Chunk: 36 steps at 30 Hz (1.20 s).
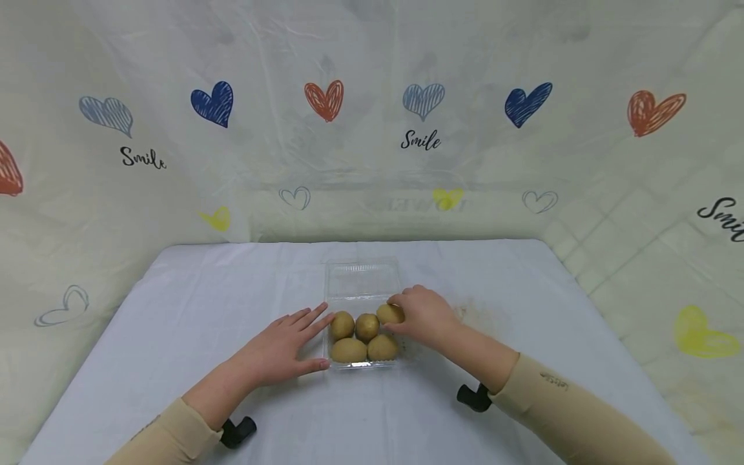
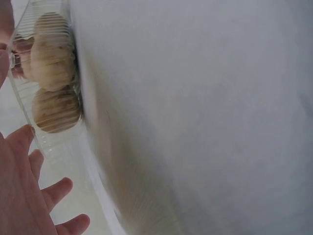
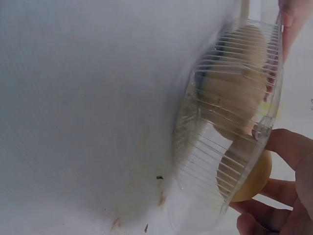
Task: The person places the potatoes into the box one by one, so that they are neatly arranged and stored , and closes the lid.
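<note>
A clear plastic clamshell box (image 1: 363, 366) lies with its lid (image 1: 361, 279) folded back, and several potatoes are inside. At the box's far right corner my right hand (image 1: 429, 316) pinches one potato (image 1: 389, 314) between thumb and fingers. In the right wrist view this potato (image 3: 261, 171) shows partly behind the ribbed wall. My left hand (image 1: 279, 349) has its fingers spread and straight beside the box's left side, fingertips at the rim. A whole potato (image 1: 367, 327) sits in the middle of the back row, and two others (image 1: 349, 351) form the front row.
A white cloth covers the table (image 1: 232, 284). Small brown crumbs (image 3: 160, 198) and a faint stain lie on the cloth to the right of the box. Behind the table hangs a pale backdrop (image 1: 372, 39) printed with hearts.
</note>
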Available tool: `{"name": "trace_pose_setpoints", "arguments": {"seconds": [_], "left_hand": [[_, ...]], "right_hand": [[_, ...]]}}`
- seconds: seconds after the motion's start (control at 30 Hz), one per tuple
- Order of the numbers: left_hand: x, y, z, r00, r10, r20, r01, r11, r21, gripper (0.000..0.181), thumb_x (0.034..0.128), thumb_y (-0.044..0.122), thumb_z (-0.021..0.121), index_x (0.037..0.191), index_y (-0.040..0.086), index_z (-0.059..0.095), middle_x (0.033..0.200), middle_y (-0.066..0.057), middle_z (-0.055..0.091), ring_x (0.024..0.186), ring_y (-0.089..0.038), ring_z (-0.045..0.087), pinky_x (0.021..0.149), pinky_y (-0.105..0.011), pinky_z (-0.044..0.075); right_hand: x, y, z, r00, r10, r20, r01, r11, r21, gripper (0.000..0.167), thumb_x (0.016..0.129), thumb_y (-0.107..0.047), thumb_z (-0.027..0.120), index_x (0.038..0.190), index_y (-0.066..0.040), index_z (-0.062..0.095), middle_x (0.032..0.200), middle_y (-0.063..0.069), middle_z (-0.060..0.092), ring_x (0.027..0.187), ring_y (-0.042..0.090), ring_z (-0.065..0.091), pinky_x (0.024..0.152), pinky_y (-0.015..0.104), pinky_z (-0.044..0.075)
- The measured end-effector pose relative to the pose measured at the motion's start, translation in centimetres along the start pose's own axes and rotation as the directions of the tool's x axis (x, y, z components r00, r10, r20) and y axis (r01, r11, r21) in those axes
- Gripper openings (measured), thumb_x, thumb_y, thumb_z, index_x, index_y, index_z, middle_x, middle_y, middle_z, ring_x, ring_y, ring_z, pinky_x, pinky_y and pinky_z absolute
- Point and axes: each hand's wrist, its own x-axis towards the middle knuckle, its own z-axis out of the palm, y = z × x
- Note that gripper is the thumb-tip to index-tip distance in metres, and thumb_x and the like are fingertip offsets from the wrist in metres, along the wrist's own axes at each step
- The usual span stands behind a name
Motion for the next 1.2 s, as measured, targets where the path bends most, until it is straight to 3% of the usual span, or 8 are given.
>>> {"name": "trace_pose_setpoints", "arguments": {"seconds": [0.27, 0.43, 0.53, 0.77, 1.2], "left_hand": [[-0.1, 0.1, -0.3, 1.000, 0.001, 0.007, -0.001, 1.000, -0.002, 0.086, 0.0908, 0.073, 0.047, 0.160, 0.030, 0.019, 0.166, 0.001, 0.014, 0.147, -0.031, 0.026, 0.115, -0.053, 0.027], [-0.1, 0.1, -0.2, 1.000, -0.001, 0.005, 0.001, 1.000, 0.000, 0.085, 0.0910, 0.072, 0.048, 0.160, 0.031, 0.019, 0.166, 0.002, 0.014, 0.147, -0.031, 0.026, 0.115, -0.053, 0.027], [-0.1, 0.1, -0.1, 1.000, -0.003, 0.000, 0.003, 1.000, 0.003, 0.085, 0.0911, 0.071, 0.049, 0.160, 0.031, 0.019, 0.166, 0.002, 0.014, 0.147, -0.030, 0.026, 0.115, -0.053, 0.027], [-0.1, 0.0, -0.1, 1.000, -0.011, 0.002, 0.011, 1.000, -0.003, 0.085, 0.0911, 0.071, 0.050, 0.160, 0.031, 0.019, 0.166, 0.002, 0.013, 0.147, -0.030, 0.026, 0.115, -0.053, 0.027], [0.0, 0.1, 0.0, 1.000, -0.002, -0.005, 0.002, 1.000, -0.001, 0.085, 0.0909, 0.073, 0.047, 0.160, 0.031, 0.018, 0.166, 0.002, 0.014, 0.147, -0.030, 0.026, 0.115, -0.053, 0.027]], "right_hand": [[0.1, -0.2, 0.6, 0.999, -0.034, 0.004, 0.035, 0.991, -0.127, 0.048, 0.083, -0.052, 0.075, 0.118, -0.020, 0.071, 0.091, -0.001, 0.068, 0.083, 0.021, 0.061, 0.073, 0.039, 0.048], [0.0, -0.1, 0.7, 0.997, -0.076, 0.028, 0.079, 0.982, -0.171, 0.040, 0.085, -0.049, 0.075, 0.116, -0.024, 0.073, 0.087, -0.003, 0.065, 0.078, 0.019, 0.059, 0.073, 0.038, 0.048], [-0.1, 0.2, 0.4, 0.992, -0.123, 0.035, 0.127, 0.980, -0.153, 0.035, 0.086, -0.043, 0.076, 0.115, -0.023, 0.075, 0.088, -0.003, 0.065, 0.076, 0.018, 0.059, 0.072, 0.038, 0.049], [0.0, 1.1, -0.3, 0.972, -0.207, 0.110, 0.219, 0.970, -0.102, 0.037, 0.086, -0.035, 0.077, 0.121, -0.024, 0.073, 0.103, -0.001, 0.069, 0.092, 0.020, 0.064, 0.077, 0.039, 0.051], [0.1, 2.0, 0.0, 0.970, -0.210, 0.125, 0.217, 0.975, -0.039, 0.040, 0.086, -0.035, 0.078, 0.124, -0.023, 0.072, 0.104, -0.004, 0.069, 0.096, 0.018, 0.064, 0.082, 0.036, 0.053]]}}
